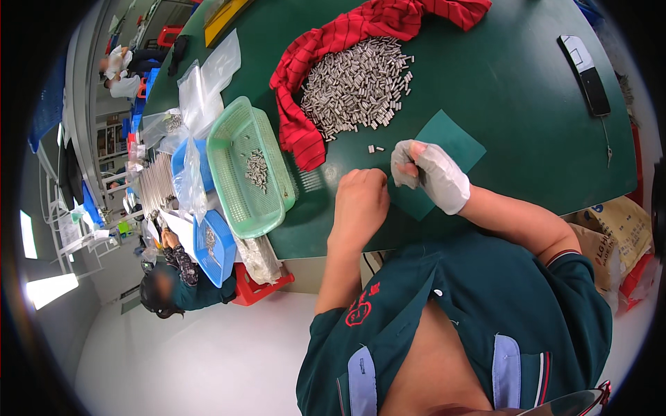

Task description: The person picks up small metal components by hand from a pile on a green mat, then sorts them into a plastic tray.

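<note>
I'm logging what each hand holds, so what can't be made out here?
All in the head view:
- Left hand: its curled fingers hide anything inside.
- Gloved right hand: its bent fingers hide whether it holds a piece.
- Green sheet: middle covered by that hand.
- Piled metal pieces: too small and jumbled to count.
- Red cloth: cut off by the top edge.

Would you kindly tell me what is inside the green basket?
Inside the green basket lies a pile of small metal pieces; whatever lies beneath them is covered.
</note>
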The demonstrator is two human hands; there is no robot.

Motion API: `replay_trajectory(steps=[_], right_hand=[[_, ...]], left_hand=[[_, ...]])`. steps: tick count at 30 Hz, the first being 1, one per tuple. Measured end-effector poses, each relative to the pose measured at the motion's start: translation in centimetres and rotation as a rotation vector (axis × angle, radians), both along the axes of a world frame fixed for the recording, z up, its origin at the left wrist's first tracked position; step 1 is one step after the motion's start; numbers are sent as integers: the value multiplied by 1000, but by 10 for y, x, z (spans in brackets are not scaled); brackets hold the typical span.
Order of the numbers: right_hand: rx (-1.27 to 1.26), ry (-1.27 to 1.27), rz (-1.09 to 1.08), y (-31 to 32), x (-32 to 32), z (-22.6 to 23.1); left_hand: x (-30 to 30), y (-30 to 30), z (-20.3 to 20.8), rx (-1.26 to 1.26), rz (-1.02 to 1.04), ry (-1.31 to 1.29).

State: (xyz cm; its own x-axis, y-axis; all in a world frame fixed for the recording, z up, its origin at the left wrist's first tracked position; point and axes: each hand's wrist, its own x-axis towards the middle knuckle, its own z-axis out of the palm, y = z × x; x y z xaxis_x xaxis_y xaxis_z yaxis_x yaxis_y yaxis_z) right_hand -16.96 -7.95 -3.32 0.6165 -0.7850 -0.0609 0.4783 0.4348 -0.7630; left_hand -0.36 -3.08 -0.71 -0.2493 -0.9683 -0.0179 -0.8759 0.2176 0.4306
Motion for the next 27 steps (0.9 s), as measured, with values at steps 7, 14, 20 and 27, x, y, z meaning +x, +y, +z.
replay_trajectory(steps=[7,14,20,27], right_hand=[[97,-20,-25,-2,0,0],[136,-16,-45,-4,0,3],[238,-192,-86,-11,2,4],[272,-233,-80,-13,4,0]], left_hand=[[-5,-1,-1,115,29,127],[-3,9,-16,-12,126,153],[-6,13,-21,-87,150,165],[-11,16,-24,-138,171,190]])
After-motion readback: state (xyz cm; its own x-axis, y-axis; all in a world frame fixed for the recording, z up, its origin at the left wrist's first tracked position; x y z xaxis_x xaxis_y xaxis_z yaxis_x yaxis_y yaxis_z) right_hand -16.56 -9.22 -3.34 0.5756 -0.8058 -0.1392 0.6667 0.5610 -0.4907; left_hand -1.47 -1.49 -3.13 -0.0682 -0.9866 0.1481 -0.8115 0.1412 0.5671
